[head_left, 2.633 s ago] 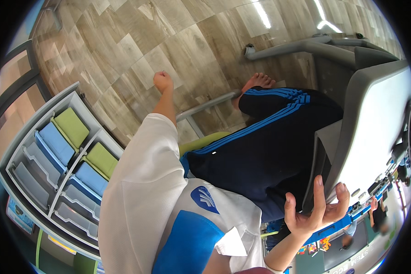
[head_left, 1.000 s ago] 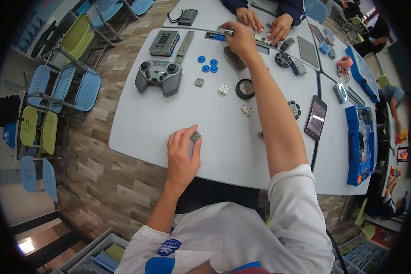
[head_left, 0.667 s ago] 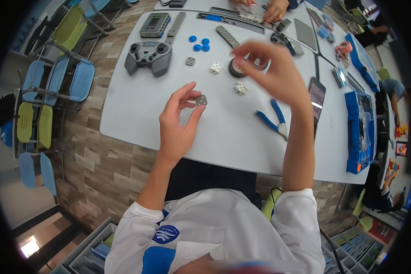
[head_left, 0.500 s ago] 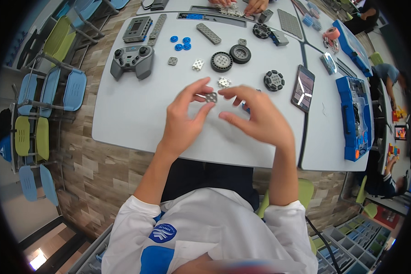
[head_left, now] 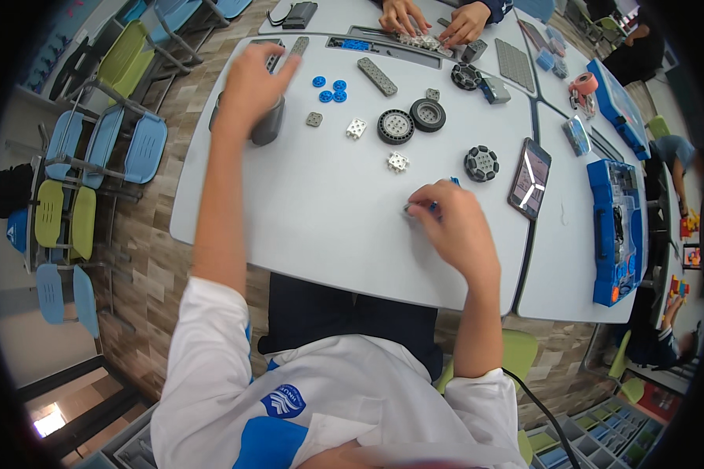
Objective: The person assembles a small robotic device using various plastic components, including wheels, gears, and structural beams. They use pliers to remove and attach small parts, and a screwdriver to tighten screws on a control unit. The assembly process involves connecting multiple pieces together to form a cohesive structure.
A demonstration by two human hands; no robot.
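Note:
My left hand (head_left: pixel 256 82) reaches to the far left, over a grey game controller (head_left: pixel 268 127) that it partly covers. Its thumb stands apart from the fingers, at a grey box-shaped module (head_left: pixel 274 57) mostly hidden behind the hand. My right hand (head_left: pixel 454 223) is low over the table at centre right, fingers pinched on a small grey connector piece (head_left: pixel 407 209). Bits of blue show between and behind those fingers. Two white connector pieces, the nearer one (head_left: pixel 397 162) and the farther one (head_left: pixel 356 128), lie beyond it.
Two black-tyred wheels (head_left: pixel 396 126), blue discs (head_left: pixel 339 96), a grey beam (head_left: pixel 377 76) and an omni wheel (head_left: pixel 481 163) lie on the white table (head_left: pixel 321 242). A phone (head_left: pixel 529 178) and a blue case (head_left: pixel 602 234) are at right. Another person's hands (head_left: pixel 465 23) work at the far edge.
My left hand has left the middle and moved far left to the controller and module. The grey connector piece has passed to my right hand, now lower and closed. The view has shifted slightly.

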